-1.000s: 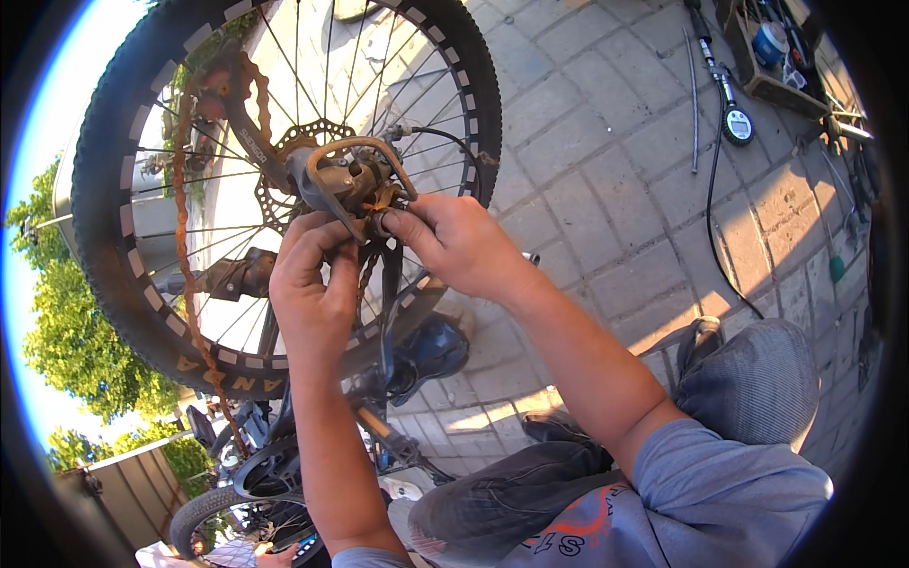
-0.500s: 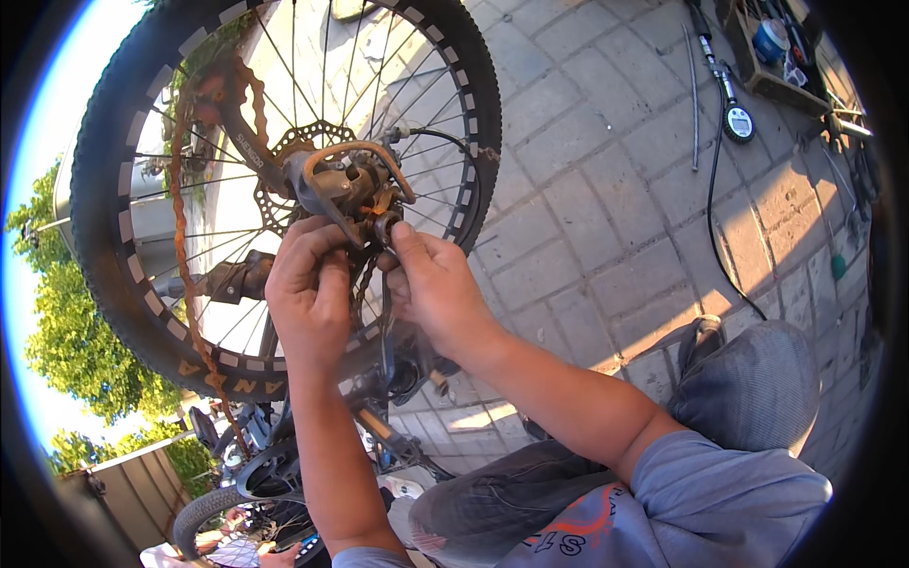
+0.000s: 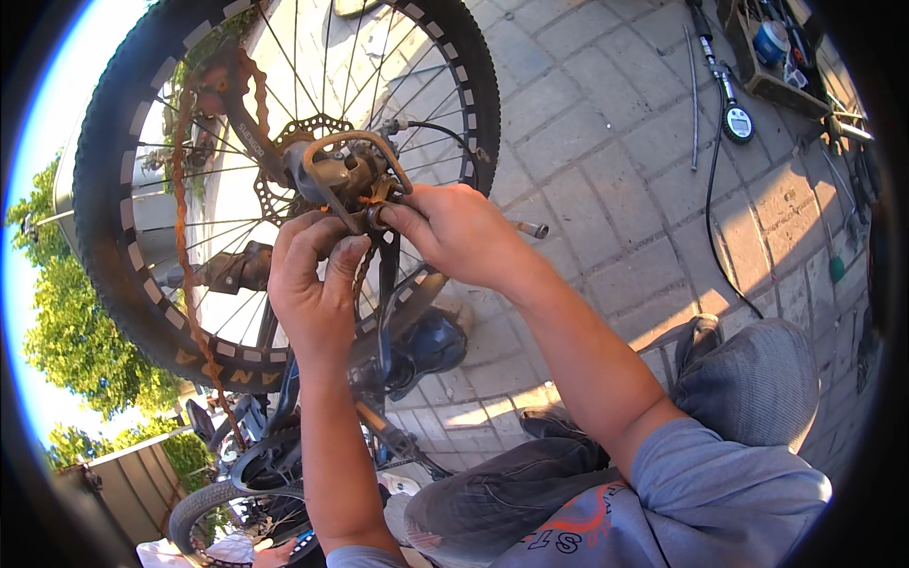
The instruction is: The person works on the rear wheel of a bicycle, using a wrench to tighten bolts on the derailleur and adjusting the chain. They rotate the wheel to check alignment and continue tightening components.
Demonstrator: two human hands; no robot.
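Right hand [image 3: 464, 235] rose along derailleur [image 3: 343, 177], paving [image 3: 606, 189] spreading rightward.

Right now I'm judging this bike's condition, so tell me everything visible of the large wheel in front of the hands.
The large wheel has a broad black tyre with knobbly tread and gold lettering, pale rectangular patches around its rim, thin dark spokes and a perforated disc around the centre. It shows its side to the camera, its top cut off by the picture's edge. A rusty chain hangs across its left side. Whether either hand touches it is unclear.
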